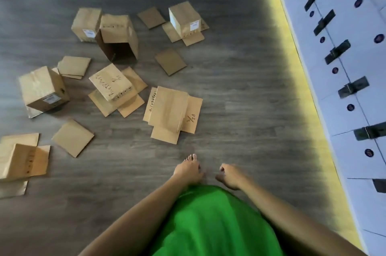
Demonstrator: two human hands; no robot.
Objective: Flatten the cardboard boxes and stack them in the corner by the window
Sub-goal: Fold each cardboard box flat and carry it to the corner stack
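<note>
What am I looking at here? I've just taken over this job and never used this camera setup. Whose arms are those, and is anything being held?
There is one picture, taken by a camera on a person's head, looking down at the floor. The two bare arms are that person's own. The left hand and the right hand hang loosely curled over a green garment, holding nothing. A bare foot shows just ahead. Cardboard is scattered on the floor: a flattened box lies nearest, an open box on its side sits farther off, and other boxes and loose pieces lie around them. White cabinets run along the right.
</note>
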